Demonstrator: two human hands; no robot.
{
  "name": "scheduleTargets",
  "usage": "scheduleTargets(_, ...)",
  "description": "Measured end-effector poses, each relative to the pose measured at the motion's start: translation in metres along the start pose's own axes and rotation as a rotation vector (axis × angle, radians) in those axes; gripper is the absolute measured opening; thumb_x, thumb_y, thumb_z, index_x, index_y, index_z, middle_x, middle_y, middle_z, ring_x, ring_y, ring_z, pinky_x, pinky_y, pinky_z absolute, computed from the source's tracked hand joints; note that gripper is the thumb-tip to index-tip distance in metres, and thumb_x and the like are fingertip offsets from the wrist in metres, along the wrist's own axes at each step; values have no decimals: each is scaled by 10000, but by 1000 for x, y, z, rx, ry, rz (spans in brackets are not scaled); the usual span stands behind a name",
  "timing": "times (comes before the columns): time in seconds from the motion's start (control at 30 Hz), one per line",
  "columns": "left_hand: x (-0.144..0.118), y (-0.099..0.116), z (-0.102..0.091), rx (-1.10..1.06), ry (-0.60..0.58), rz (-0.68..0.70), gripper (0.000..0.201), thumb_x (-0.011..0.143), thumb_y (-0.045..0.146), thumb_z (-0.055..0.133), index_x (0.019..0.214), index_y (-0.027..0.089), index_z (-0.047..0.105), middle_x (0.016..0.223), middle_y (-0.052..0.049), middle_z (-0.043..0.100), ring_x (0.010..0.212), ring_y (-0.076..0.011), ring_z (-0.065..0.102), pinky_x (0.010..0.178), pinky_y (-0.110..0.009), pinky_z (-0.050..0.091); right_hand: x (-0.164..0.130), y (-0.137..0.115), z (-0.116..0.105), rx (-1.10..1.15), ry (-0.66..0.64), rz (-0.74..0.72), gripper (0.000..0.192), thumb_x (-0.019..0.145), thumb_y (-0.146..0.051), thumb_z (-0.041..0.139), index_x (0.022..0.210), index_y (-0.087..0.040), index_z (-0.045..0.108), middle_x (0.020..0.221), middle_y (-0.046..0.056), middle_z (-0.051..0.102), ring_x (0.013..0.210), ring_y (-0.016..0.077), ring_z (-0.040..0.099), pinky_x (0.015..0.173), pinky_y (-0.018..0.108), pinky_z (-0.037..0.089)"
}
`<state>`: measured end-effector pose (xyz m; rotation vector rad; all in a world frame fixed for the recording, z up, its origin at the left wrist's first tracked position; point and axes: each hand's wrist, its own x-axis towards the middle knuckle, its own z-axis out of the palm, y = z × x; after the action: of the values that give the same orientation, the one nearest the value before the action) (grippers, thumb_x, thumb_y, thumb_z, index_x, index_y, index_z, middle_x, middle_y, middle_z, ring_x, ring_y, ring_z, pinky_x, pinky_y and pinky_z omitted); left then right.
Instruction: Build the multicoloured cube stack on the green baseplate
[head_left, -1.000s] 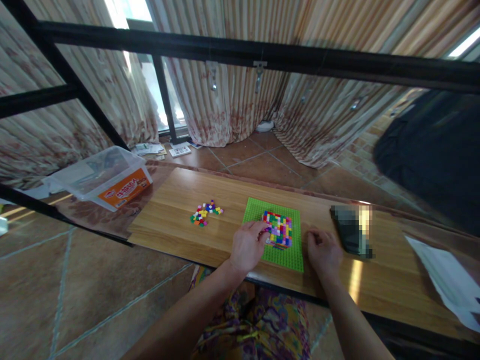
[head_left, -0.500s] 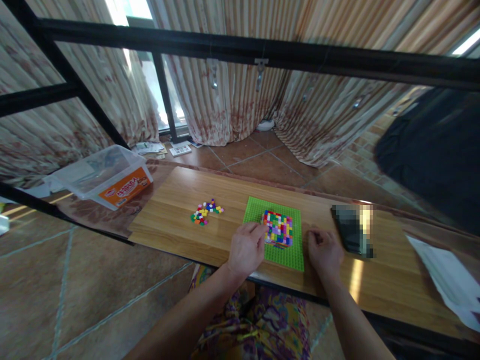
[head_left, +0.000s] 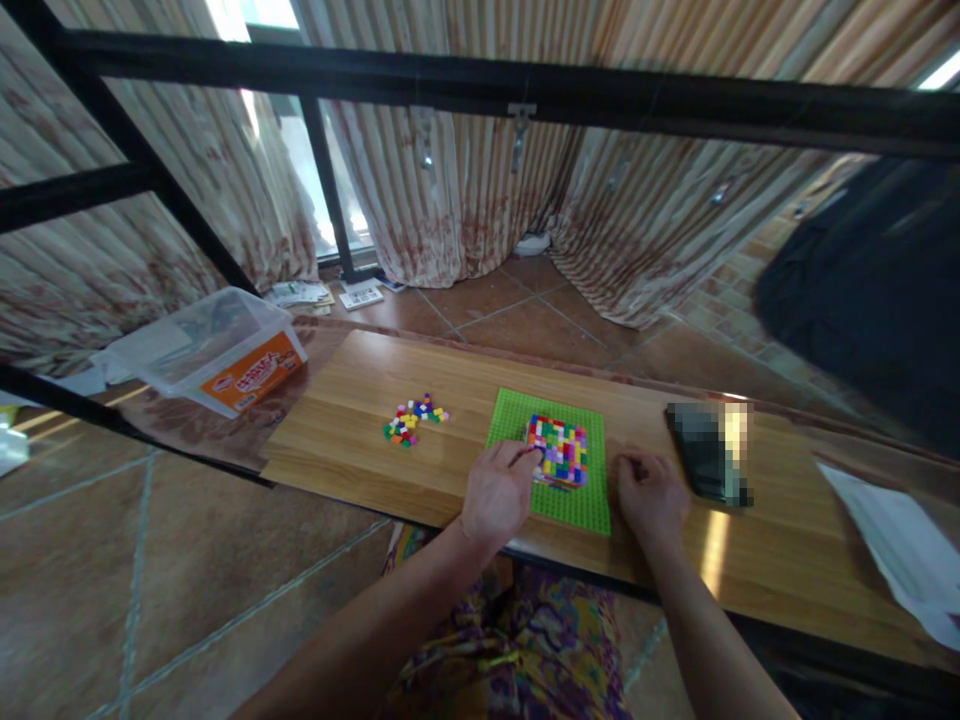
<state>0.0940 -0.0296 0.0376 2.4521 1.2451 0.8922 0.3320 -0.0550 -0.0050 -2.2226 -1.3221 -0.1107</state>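
Note:
A square build of small multicoloured toy bricks (head_left: 559,450) stands on a green studded baseplate (head_left: 592,510). My left hand (head_left: 499,495) is at its left side, fingers drawn together and fingertips touching the upper left edge. Whatever those fingertips may pinch is too small to make out. To the right of the baseplate, my right hand (head_left: 654,500) rests on the tabletop with its fingers curled in, nothing visible in it. Loose coloured bricks (head_left: 412,420) lie scattered on the wood left of the baseplate.
The wooden table (head_left: 337,440) carries a dark phone-like object (head_left: 701,455), partly pixelated, and a white sheet (head_left: 892,540) at the right. A clear plastic bin (head_left: 225,350) with an orange label stands beyond the left end. A black metal bar (head_left: 450,90) crosses above.
My left hand has shifted slightly right, and a finger now reaches farther over the top of the brick build. My right hand stays in place. The view has tilted a little.

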Motion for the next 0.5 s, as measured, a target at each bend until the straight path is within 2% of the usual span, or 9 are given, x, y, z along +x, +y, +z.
scheduleTargets(0.2, -1, 0, -2, -15, -32, -31, 257, 905, 181, 440, 1096, 217, 608, 1010, -53, 616, 925, -178, 567, 823, -324, 499, 0, 0, 0, 10, -5, -6, 335, 810, -385, 431, 860, -183, 694, 852, 59, 607, 681, 148, 496, 601, 268, 316)
scheduleTargets(0.33, -8, -2, -9, -80, 19, -79, 288, 905, 211, 447, 1166, 227, 568, 1047, -57, 611, 963, -182, 562, 860, -333, 491, 0, 3, 1, 18, 2, -7, 352, 806, -393, 424, 868, -180, 696, 862, 65, 608, 684, 152, 497, 613, 273, 325)
scheduleTargets(0.43, -15, -19, -20, -84, 92, -157, 296, 904, 209, 439, 1177, 201, 552, 1030, -65, 619, 979, -188, 562, 885, -341, 479, 0, 4, 1, 21, -7, -8, 363, 804, -405, 425, 875, -177, 697, 860, 70, 607, 685, 157, 500, 620, 278, 330)
scheduleTargets(0.5, -21, -39, -31, -16, 138, -209, 250, 893, 198, 444, 1099, 186, 586, 1019, -76, 625, 990, -201, 566, 896, -359, 469, 1, 4, 2, 18, -14, -4, 359, 803, -408, 431, 872, -178, 697, 854, 69, 607, 689, 160, 501, 621, 280, 329)
